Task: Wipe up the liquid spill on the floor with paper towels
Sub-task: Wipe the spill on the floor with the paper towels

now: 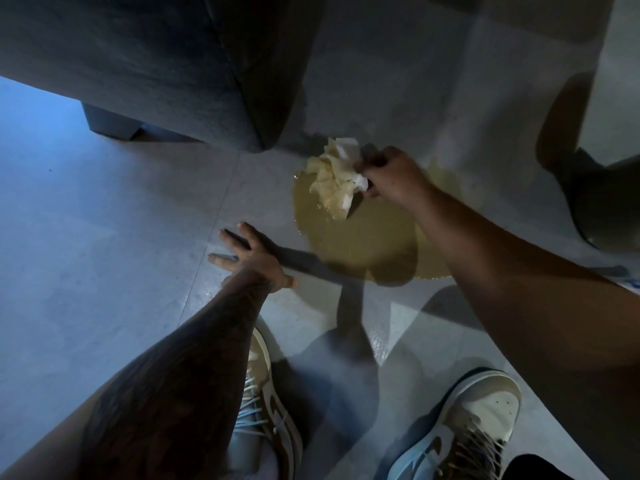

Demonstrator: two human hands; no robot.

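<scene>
Yellow-brown spill (363, 237) is lying on the grey floor (104, 237), far edge near the sofa (156, 64) corner. Towel wad (334, 178) is being gripped by the right hand (391, 174), fingers curled round it, over the puddle's far-left rim. Wad is mostly stained yellow; a small white patch is showing by the fingers. Left hand (249, 254) is being held wide, fingers spread flat on the floor just beside the near-left rim, nothing held.

Judgement: early stage, most of the puddle is being left untouched. Wad is best being pressed down and drawn from rim to centre, so liquid is not being pushed toward the sofa. Wad is probably near saturation; a fresh towel is likely being needed soon. Shoes (478, 417) are being kept clear.
</scene>
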